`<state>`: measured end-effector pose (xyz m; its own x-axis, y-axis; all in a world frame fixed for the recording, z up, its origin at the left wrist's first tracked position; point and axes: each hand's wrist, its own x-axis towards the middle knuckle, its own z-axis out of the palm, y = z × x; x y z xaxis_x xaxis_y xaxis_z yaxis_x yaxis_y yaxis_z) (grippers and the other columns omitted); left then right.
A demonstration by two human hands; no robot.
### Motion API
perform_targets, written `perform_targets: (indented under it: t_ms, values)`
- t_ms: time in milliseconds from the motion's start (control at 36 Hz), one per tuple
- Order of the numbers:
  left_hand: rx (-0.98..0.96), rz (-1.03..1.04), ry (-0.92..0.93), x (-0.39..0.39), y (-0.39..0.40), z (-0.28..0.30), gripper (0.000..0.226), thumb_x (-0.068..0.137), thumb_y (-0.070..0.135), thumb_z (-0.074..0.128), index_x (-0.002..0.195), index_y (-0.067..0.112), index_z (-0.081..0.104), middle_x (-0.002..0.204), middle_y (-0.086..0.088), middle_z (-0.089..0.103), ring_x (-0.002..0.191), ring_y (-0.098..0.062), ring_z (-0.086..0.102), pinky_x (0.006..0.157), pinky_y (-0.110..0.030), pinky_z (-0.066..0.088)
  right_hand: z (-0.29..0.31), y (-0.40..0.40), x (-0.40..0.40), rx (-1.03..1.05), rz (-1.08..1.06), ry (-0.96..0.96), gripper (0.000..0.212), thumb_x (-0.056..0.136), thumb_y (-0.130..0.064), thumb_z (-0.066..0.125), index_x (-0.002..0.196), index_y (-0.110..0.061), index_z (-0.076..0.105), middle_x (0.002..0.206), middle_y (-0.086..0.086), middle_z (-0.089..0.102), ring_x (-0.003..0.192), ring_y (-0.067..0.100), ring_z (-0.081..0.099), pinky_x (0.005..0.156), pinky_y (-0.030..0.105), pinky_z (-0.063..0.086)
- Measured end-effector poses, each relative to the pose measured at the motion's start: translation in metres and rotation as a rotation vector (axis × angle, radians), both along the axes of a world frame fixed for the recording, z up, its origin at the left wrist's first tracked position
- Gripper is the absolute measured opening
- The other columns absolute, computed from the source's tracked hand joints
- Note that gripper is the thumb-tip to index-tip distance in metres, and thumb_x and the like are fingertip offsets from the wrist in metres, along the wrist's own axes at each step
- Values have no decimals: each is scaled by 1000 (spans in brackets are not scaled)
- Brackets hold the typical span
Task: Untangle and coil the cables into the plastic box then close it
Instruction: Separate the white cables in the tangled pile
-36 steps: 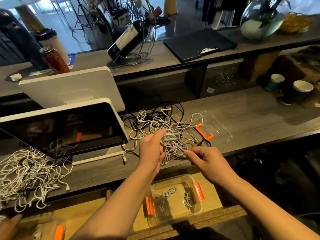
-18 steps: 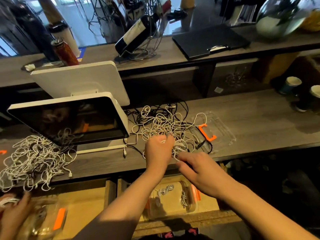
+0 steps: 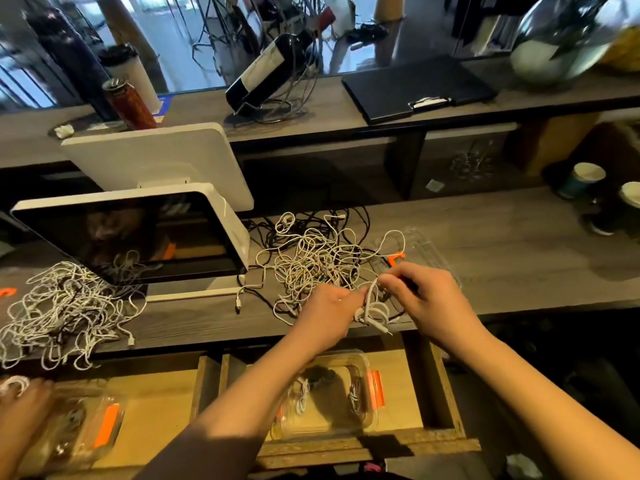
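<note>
Both grips are pinching the same white cable (image 3: 374, 308): left hand (image 3: 329, 315) is curling round the small loops w/ fingers closed on them, right hand (image 3: 429, 299) is pinching the strand at its top w/ thumb and fingertips. The loops are hanging between the two hands, just above the counter's (image 3: 502, 251) near edge, plug ends dangling at 6 o'clock.

Largest first: the counter is running across the mid frame, w/ a higher shelf behind it at 12 o'clock. A white screen unit (image 3: 138, 233) is standing at 10 o'clock from the hands. The main cable tangle (image 3: 311, 258), white and black strands mixed, is lying at 11 o'clock from the hands, touching the held cable. A second tangle (image 3: 65, 306) is lying far out at 9 o'clock. The clear lid (image 3: 422, 247) w/ an orange clip is lying flat at 1 o'clock, partly under the right hand.

Below the counter, at 6 o'clock, the plastic box (image 3: 329, 396) is sitting open in a wooden drawer (image 3: 446, 393), orange clasp on its right side, a few coiled cables already inside. Another person's hand (image 3: 20, 407) is showing at 8 o'clock by a second clear box (image 3: 79, 427). Two paper cups (image 3: 585, 180) are standing at 2 o'clock, well apart.
</note>
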<state>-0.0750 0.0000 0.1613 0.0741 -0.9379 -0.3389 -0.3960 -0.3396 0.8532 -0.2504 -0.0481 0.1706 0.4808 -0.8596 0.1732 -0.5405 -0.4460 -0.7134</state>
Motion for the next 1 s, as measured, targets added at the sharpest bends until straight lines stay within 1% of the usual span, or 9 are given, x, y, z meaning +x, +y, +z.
perform_targets:
  t_ms: [139,250,361,417,528,694,778,889,1000]
  values:
    - [-31,14,81,-6,5,4,59,104,47,42,56,14,52,39,4,44,37,-13,43,51,-23,41,-2,1,-2,63,12,-10,31,94,-44,55,94,-19,74,75,-7,68,69,8,62,63,30,50]
    - [-65,75,136,-10,3,9,64,103,53,36,64,6,54,40,6,41,36,-11,44,46,-17,39,-14,4,1,169,62,50,14,96,-30,62,88,-26,72,73,-6,68,68,10,62,64,33,50]
    - [-115,226,136,-10,-1,8,59,101,51,46,54,17,45,39,7,41,36,-10,42,47,-20,39,-21,20,8,185,88,99,27,96,-24,63,76,-40,59,65,-9,61,66,0,58,56,17,40]
    - [-145,302,119,-10,-3,6,58,100,48,51,53,16,44,40,6,40,37,-10,40,47,-23,39,-23,27,12,171,99,107,16,98,-29,60,85,-32,69,65,-8,63,61,2,56,54,16,36]
    - [-191,432,110,-11,-3,2,54,99,43,56,56,12,47,44,0,38,39,-14,37,48,-27,35,-24,41,17,43,100,176,45,98,-53,35,97,-24,70,79,-6,69,71,11,64,62,31,49]
    - [-243,561,61,-11,-10,-2,50,99,36,58,59,10,46,56,-9,33,54,-19,29,56,-32,27,-26,53,18,15,198,285,55,100,-21,44,154,-27,32,123,-3,51,110,16,55,88,27,44]
    - [-265,576,3,-7,-13,-5,51,100,35,58,55,13,44,54,-9,32,52,-18,29,55,-32,27,-29,57,19,-42,168,135,45,100,-29,44,145,-25,47,114,-6,63,99,12,63,81,27,54]
    - [-263,536,-69,-4,-15,-12,56,100,35,56,50,19,38,48,0,28,49,-18,26,53,-32,24,-23,62,17,23,80,-127,25,98,-38,47,119,-31,58,94,-21,65,84,-7,61,71,3,43]
    - [-267,479,-90,-6,-14,-14,58,100,36,56,49,21,35,45,5,27,47,-15,25,51,-32,23,-12,61,19,318,85,-387,26,95,-40,52,101,-26,73,90,-10,73,84,7,68,74,14,50]
